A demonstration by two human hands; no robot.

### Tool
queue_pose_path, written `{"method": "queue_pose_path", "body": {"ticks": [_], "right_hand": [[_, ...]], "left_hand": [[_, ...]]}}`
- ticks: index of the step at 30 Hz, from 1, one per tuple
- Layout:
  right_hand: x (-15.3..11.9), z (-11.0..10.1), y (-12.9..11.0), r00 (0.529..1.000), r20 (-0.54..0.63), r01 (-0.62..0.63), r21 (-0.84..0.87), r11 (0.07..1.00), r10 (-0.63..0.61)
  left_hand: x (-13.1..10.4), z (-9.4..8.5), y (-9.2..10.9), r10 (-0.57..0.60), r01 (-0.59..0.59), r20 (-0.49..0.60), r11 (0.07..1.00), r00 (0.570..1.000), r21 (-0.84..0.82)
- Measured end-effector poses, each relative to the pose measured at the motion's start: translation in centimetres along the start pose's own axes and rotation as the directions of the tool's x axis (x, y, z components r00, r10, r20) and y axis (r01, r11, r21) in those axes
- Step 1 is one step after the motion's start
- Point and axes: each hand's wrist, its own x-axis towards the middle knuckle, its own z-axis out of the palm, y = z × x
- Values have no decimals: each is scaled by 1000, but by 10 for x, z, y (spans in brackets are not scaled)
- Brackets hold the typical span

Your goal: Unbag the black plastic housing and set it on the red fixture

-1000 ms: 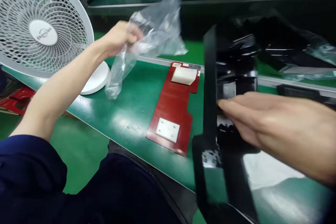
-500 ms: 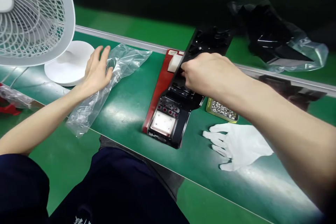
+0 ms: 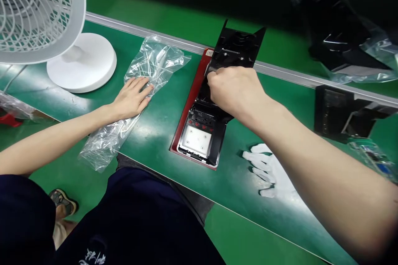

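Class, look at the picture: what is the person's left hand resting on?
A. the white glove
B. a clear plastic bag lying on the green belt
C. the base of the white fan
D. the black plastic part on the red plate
B: the left hand lies flat, fingers spread, on the clear plastic bag, while the right hand is on the black plastic part.

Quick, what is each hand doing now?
Left hand: open, flat on the plastic bag.
Right hand: closed, gripping the black plastic part.
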Motion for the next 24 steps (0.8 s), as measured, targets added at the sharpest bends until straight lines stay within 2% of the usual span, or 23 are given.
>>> {"method": "queue_pose_path", "body": {"ticks": [2, 4, 5, 6, 8, 9, 10, 11, 13, 14, 15, 16, 17, 18, 19, 20, 21, 22, 23, 24], "right_hand": [[-12, 2, 2, 999, 21, -32, -27, 999, 33], [-25, 10, 10, 995, -97, -13, 21, 1000, 15], [-33, 16, 15, 983, -186, 4, 52, 999, 6], [-41, 22, 22, 954, -300, 33, 80, 996, -8], [-57, 34, 36, 842, -538, 103, 109, 989, -29], [-65, 40, 42, 782, -622, 123, 113, 986, -27], [-72, 44, 48, 724, -690, 139, 117, 983, -20], [-79, 49, 51, 684, -729, 138, 124, 983, -4], [-90, 56, 54, 666, -744, 90, 152, 984, 54], [-94, 60, 53, 657, -749, 66, 162, 985, 79], [-97, 63, 52, 646, -758, 52, 165, 985, 93], [-101, 66, 49, 634, -767, 47, 162, 986, 96], [-105, 69, 46, 630, -771, 50, 165, 985, 97], [-109, 71, 43, 629, -771, 55, 173, 983, 101], [-114, 74, 41, 636, -764, 56, 190, 980, 111], [-120, 76, 39, 643, -756, 56, 207, 977, 123], [-128, 78, 37, 642, -752, 45, 231, 972, 150], [-136, 81, 36, 643, -744, 25, 258, 966, 182], [-146, 84, 36, 646, -731, -3, 282, 959, 217], [-156, 86, 36, 652, -715, -37, 302, 953, 252]], "left_hand": [[3, -7, -1, 12, -13, 72, 1000, 997, 16], [7, -17, -1, 1, -3, 136, 1000, 991, 21], [11, -22, 1, -5, 2, 126, 1000, 992, 21], [15, -28, 3, 1, -3, 75, 1000, 997, 20], [24, -43, 15, 74, -73, -123, 997, 990, 11], [30, -52, 25, 147, -150, -236, 989, 961, 5], [34, -60, 38, 236, -251, -336, 968, 912, 0], [38, -68, 53, 326, -363, -413, 932, 850, -10], [38, -78, 91, 510, -614, -504, 788, 697, -52], [34, -79, 112, 602, -731, -511, 678, 614, -80], [26, -76, 133, 688, -829, -517, 554, 509, -79], [15, -68, 154, 738, -905, -545, 413, 399, -102], [3, -57, 174, 755, -939, -560, 306, 342, -161], [-11, -42, 192, 761, -951, -573, 206, 303, -229], [-25, -24, 209, 802, -961, -541, 143, 252, -235], [-38, -5, 225, 847, -978, -513, 41, 143, -204], [-50, 15, 238, 912, -987, -409, -40, 27, -153], [-61, 33, 250, 881, -947, -396, -312, -259, -77], [-71, 49, 259, 786, -833, -329, -553, -523, 2], [-79, 61, 266, 762, -774, -135, -624, -633, 107]]}}
